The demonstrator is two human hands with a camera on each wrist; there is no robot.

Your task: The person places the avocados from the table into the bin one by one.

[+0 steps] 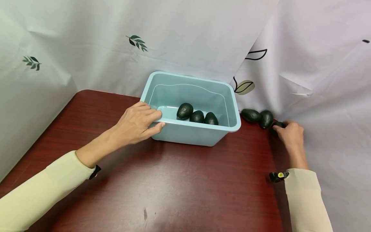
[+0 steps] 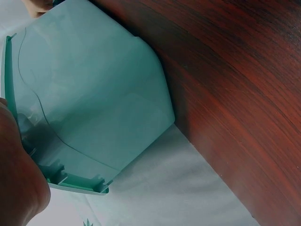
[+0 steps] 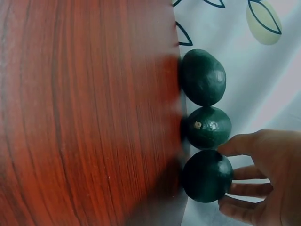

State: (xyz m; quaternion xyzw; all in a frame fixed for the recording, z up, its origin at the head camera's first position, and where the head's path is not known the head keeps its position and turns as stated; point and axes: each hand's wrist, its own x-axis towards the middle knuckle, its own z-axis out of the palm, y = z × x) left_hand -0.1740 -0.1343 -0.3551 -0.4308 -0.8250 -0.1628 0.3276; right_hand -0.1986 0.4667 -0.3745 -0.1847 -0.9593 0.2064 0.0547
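My left hand (image 1: 137, 124) grips the near left corner of a light blue plastic bin (image 1: 188, 133), thumb outside and fingers over the rim. The bin's outer wall (image 2: 94, 89) fills much of the left wrist view. Three dark green avocados (image 1: 185, 111) lie inside along the near wall. At the table's right edge my right hand (image 1: 292, 135) has its thumb and fingers around a dark avocado (image 3: 207, 176), the nearest in a row of three. The middle avocado (image 3: 209, 127) touches it, and the far avocado (image 3: 203, 77) lies beyond.
A dark red wooden table (image 1: 174, 187) lies under everything. White cloth (image 1: 188, 38) with leaf prints hangs behind the bin and along both sides. The avocado row lies against the cloth, right of the bin.
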